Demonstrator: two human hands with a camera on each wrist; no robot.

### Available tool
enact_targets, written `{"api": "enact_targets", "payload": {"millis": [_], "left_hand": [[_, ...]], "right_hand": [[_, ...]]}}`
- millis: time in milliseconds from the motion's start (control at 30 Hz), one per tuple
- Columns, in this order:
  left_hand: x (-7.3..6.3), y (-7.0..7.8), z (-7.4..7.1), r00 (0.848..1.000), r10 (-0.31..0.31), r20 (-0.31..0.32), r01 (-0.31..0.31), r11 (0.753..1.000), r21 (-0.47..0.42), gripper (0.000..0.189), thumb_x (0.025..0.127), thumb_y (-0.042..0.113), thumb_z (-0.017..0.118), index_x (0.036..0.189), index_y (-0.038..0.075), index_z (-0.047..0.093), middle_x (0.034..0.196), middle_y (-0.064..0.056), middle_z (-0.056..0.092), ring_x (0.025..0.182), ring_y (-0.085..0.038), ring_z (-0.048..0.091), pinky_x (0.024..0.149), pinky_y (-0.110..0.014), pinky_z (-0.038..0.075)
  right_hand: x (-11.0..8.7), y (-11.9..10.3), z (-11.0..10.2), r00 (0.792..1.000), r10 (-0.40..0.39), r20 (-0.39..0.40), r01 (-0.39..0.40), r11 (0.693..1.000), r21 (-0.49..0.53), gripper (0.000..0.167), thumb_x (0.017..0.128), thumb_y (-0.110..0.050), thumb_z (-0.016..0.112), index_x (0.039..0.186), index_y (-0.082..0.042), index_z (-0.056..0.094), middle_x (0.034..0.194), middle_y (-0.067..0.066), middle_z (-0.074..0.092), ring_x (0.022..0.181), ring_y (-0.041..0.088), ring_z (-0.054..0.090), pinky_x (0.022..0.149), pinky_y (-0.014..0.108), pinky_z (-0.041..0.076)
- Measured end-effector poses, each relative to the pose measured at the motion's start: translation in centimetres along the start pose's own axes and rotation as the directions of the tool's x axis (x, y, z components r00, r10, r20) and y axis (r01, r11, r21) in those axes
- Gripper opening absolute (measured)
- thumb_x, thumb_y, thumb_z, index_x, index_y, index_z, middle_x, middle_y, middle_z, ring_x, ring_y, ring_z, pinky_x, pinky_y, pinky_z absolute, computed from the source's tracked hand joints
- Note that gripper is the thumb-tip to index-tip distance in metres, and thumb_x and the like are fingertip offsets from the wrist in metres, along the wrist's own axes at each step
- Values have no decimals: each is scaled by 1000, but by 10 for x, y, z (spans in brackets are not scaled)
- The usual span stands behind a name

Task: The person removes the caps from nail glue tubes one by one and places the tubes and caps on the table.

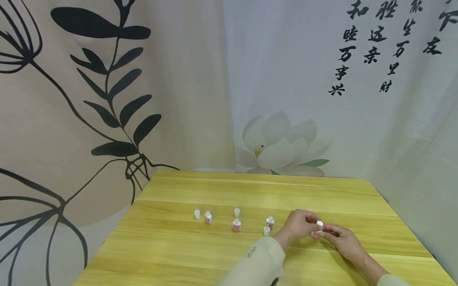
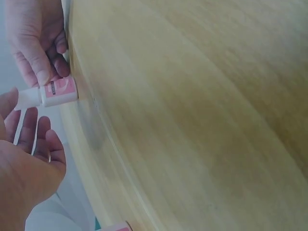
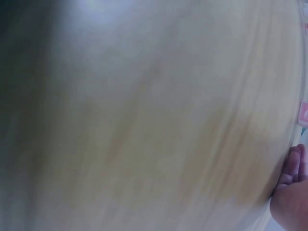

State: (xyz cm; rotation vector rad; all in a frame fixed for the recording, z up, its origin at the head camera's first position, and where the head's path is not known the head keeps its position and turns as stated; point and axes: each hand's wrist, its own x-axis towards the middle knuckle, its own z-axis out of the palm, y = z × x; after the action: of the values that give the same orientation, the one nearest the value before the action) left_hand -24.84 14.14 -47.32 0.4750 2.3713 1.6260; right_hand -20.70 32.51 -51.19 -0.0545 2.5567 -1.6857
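Note:
Both hands meet at a small bottle (image 1: 316,234) on the right side of the table. It has a pink-and-white label, seen clearly in the left wrist view on the bottle body (image 2: 60,90). My left hand (image 1: 299,225) pinches the bottle's white cap (image 1: 320,225) between thumb and fingers. With thumb and fingertips, my right hand (image 1: 344,241) grips the bottle's body from the other side. The bottle is upright, its base at or very near the tabletop. Fingers partly cover it in the head view.
Left of the hands on the wooden table (image 1: 161,254) stand three similar bottles: one at left (image 1: 208,218), one in the middle (image 1: 236,225), one beside the left forearm (image 1: 270,223). Near each lies a small white piece: left (image 1: 197,214), middle (image 1: 237,212), right (image 1: 266,231). Printed curtains hang behind.

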Motion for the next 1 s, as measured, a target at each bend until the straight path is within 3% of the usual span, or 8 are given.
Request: {"api": "enact_targets", "payload": {"millis": [433, 600, 800, 1000], "left_hand": [[2, -3, 2, 1000, 24, -12, -24, 1000, -7, 4, 86, 16, 79, 88, 17, 75, 77, 15, 62, 74, -1, 56, 66, -21, 48], [2, -4, 3, 1000, 15, -14, -15, 1000, -6, 5, 86, 17, 79, 87, 18, 75, 77, 15, 62, 74, -1, 55, 67, -22, 48], [1, -3, 2, 1000, 4, -7, -4, 1000, 3, 7, 86, 18, 79, 92, 18, 75, 78, 14, 60, 72, -3, 55, 64, -22, 48], [0, -3, -1, 1000, -6, 12, 6, 1000, -9, 5, 88, 15, 77, 90, 19, 76, 78, 13, 62, 73, -4, 55, 66, -23, 49]], "right_hand": [[0, -1, 0, 1000, 1, 13, -1, 1000, 8, 44, 97, -29, 64, 129, 2, 62, 121, 14, 68, 107, 14, 65, 89, 30, 52], [1, -1, 0, 1000, 4, 6, -4, 1000, 11, 42, 97, -29, 65, 127, 1, 64, 119, 14, 69, 106, 15, 66, 87, 26, 52], [1, 1, 1, 1000, 5, -8, -6, 1000, -31, 39, 97, -28, 65, 124, 0, 66, 118, 12, 69, 106, 12, 64, 85, 23, 51], [0, -1, 1, 998, 39, -39, -42, 996, -78, 41, 96, -31, 66, 124, -1, 66, 122, 14, 67, 113, 19, 59, 86, 28, 50]]}}
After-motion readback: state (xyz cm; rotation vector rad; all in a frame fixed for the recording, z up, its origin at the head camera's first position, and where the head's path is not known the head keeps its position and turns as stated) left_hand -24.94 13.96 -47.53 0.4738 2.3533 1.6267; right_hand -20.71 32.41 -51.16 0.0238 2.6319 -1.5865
